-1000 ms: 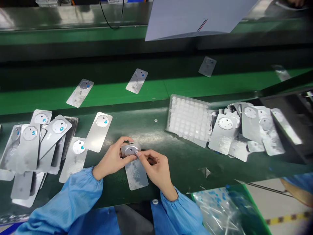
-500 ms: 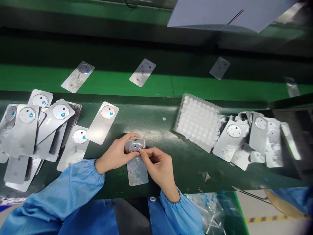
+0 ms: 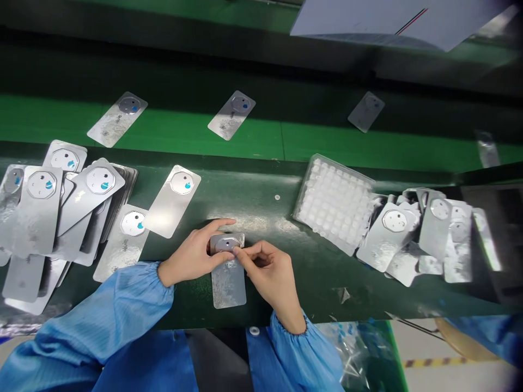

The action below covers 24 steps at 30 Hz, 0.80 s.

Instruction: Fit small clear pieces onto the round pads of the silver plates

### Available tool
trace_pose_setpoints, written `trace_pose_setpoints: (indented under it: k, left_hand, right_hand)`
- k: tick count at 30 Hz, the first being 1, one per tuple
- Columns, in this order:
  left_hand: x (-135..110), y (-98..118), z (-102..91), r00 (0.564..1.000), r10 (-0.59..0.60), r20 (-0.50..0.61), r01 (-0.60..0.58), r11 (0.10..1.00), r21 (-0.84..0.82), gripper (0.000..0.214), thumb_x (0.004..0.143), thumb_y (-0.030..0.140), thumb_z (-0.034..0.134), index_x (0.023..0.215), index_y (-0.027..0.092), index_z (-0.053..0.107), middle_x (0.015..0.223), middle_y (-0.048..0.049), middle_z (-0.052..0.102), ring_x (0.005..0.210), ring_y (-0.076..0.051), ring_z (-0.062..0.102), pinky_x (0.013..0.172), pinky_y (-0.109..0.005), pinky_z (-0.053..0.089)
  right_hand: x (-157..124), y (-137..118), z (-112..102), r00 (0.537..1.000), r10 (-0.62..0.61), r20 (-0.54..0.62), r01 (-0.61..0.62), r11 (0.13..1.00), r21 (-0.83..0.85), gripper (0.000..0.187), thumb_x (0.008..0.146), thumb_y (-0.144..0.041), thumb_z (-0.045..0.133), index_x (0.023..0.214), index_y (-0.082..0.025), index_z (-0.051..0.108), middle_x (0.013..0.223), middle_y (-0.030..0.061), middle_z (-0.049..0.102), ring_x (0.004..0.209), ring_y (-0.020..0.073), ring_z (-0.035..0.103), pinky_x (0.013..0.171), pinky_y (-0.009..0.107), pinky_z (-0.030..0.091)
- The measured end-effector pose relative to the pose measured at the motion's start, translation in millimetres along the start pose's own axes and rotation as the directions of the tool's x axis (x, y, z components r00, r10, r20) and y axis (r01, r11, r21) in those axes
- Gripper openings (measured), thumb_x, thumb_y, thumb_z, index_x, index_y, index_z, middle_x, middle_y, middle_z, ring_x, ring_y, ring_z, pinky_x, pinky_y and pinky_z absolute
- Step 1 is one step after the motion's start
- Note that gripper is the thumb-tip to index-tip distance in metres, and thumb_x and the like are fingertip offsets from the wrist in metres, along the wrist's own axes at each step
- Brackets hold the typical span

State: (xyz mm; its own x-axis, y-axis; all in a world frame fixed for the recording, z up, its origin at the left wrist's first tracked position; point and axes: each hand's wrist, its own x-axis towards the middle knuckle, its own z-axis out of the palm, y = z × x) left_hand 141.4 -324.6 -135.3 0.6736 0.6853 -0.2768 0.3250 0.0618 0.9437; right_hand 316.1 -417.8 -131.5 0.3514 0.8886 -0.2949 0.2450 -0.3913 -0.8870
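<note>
A silver phone back cover with a dark octagonal camera area lies on the green bench in front of me. My left hand grips its upper left edge, thumb across the front below the camera area and fingers round the top. My right hand has thumb and forefinger pinched together at the right side of the camera area; whatever is between the fingertips is too small to make out. Up and to the left, another silver cover rests with a white octagon and a blue tab.
On the left is an overlapping pile of silver covers. A clear tray of small white pieces stands to the right, beside more covers. Several covers lie on the green belt behind. A white board overhangs the back.
My right hand has turned slightly at the wrist, its fingertips still at the camera area. The left hand keeps its grip. Covers on the belt have shifted a little left; the view has moved slightly.
</note>
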Motion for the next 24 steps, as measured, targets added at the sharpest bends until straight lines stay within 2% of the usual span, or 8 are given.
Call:
trace_pose_setpoints:
  k: [4, 7, 11, 14, 16, 18, 21, 24]
  left_hand:
    - [-0.1, 0.1, 0.7, 0.999, -0.042, 0.003, 0.042, 0.985, -0.165, 0.062, 0.087, 0.036, 0.076, 0.145, 0.025, 0.055, 0.094, -0.0045, 0.074, 0.075, -0.019, 0.069, 0.062, -0.027, 0.053]
    - [2.5, 3.5, 1.1, 0.998, -0.056, -0.001, 0.054, 0.957, -0.285, 0.051, 0.086, 0.039, 0.077, 0.131, 0.019, 0.064, 0.098, -0.0062, 0.076, 0.085, -0.021, 0.072, 0.07, -0.028, 0.056]
    - [2.8, 10.0, 9.4, 0.992, -0.055, -0.116, 0.034, 0.983, -0.178, 0.021, 0.083, 0.031, 0.075, 0.095, 0.014, 0.073, 0.084, -0.0039, 0.073, 0.078, -0.019, 0.068, 0.066, -0.025, 0.052]
    - [4.4, 10.9, 17.9, 0.985, -0.032, -0.167, 0.006, 0.988, -0.154, 0.011, 0.08, 0.022, 0.072, 0.086, 0.014, 0.072, 0.077, -0.0022, 0.071, 0.072, -0.017, 0.065, 0.061, -0.024, 0.049]
    - [10.6, 12.0, 10.9, 0.985, -0.004, -0.173, -0.017, 0.993, -0.118, 0.011, 0.082, 0.025, 0.072, 0.082, 0.013, 0.071, 0.076, -0.0027, 0.071, 0.071, -0.017, 0.065, 0.06, -0.025, 0.048]
    - [19.3, 18.6, -16.4, 0.983, 0.057, -0.176, -0.071, 0.994, -0.079, 0.021, 0.085, 0.031, 0.074, 0.096, 0.013, 0.074, 0.083, -0.0048, 0.074, 0.077, -0.019, 0.069, 0.065, -0.026, 0.052]
    - [30.2, 44.5, -92.8, 0.944, 0.15, -0.295, -0.114, 0.984, 0.136, 0.061, 0.085, 0.036, 0.079, 0.139, 0.016, 0.059, 0.111, -0.0094, 0.076, 0.103, -0.023, 0.072, 0.088, -0.032, 0.056]
    - [41.3, 83.3, -169.3, 0.814, 0.199, -0.546, 0.059, 0.906, 0.419, 0.052, 0.094, 0.037, 0.071, 0.139, 0.013, 0.058, 0.13, -0.0105, 0.067, 0.122, -0.028, 0.063, 0.105, -0.042, 0.05]
  right_hand:
    - [14.3, -0.3, -5.4, 0.994, 0.032, 0.106, -0.046, 0.991, 0.123, 0.045, 0.076, -0.061, 0.083, 0.089, -0.019, 0.073, 0.077, 0.0059, 0.073, 0.059, 0.0179, 0.062, 0.047, 0.027, 0.051]
    - [20.7, 0.4, -9.7, 0.974, 0.003, 0.228, -0.051, 0.978, 0.203, 0.045, 0.08, -0.064, 0.078, 0.079, -0.019, 0.075, 0.067, 0.0038, 0.071, 0.049, 0.0149, 0.058, 0.044, 0.026, 0.049]
    - [15.5, 5.2, -8.9, 0.956, -0.086, 0.282, 0.039, 0.985, 0.168, 0.046, 0.089, -0.062, 0.07, 0.075, -0.019, 0.078, 0.059, 0.0024, 0.067, 0.048, 0.0157, 0.059, 0.048, 0.027, 0.049]
    - [11.6, 7.9, -2.8, 0.942, -0.114, 0.316, 0.061, 0.983, 0.174, 0.044, 0.086, -0.062, 0.073, 0.081, -0.019, 0.079, 0.062, 0.0032, 0.069, 0.047, 0.0163, 0.059, 0.047, 0.028, 0.05]
    - [18.6, 3.0, -1.5, 0.944, -0.119, 0.308, 0.064, 0.981, 0.183, 0.042, 0.081, -0.061, 0.079, 0.079, -0.019, 0.078, 0.058, 0.0024, 0.067, 0.044, 0.0154, 0.055, 0.043, 0.027, 0.047]
    - [38.3, -11.8, -6.3, 0.947, -0.136, 0.29, 0.082, 0.978, 0.192, 0.039, 0.078, -0.058, 0.082, 0.079, -0.019, 0.077, 0.055, 0.0016, 0.065, 0.042, 0.0143, 0.052, 0.041, 0.026, 0.043]
    - [88.4, -50.5, -23.8, 0.973, -0.193, 0.128, 0.166, 0.966, 0.199, 0.033, 0.075, -0.052, 0.082, 0.076, -0.019, 0.078, 0.056, 0.0023, 0.064, 0.043, 0.0127, 0.051, 0.04, 0.026, 0.039]
    - [134.7, -93.1, -44.4, 0.967, -0.239, -0.089, 0.252, 0.95, 0.183, 0.029, 0.073, -0.043, 0.081, 0.062, -0.018, 0.073, 0.058, 0.0036, 0.063, 0.047, 0.0109, 0.051, 0.043, 0.025, 0.039]
